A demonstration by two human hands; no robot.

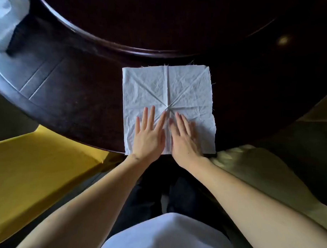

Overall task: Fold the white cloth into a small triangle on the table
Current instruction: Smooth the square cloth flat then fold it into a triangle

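Observation:
The white cloth (167,90) lies spread flat as a square at the near edge of the dark wooden table (82,95). Creases run across it and meet near its middle. My left hand (149,136) rests palm down on the cloth's near left part, fingers spread. My right hand (184,139) lies flat beside it on the near right part, slightly blurred. Both hands press on the cloth and grip nothing. The cloth's near edge reaches the table edge.
A raised dark round centre piece (181,22) of the table rises just beyond the cloth. A yellow chair seat (37,171) is at the lower left and an olive one (268,174) at the lower right. My lap is below the table edge.

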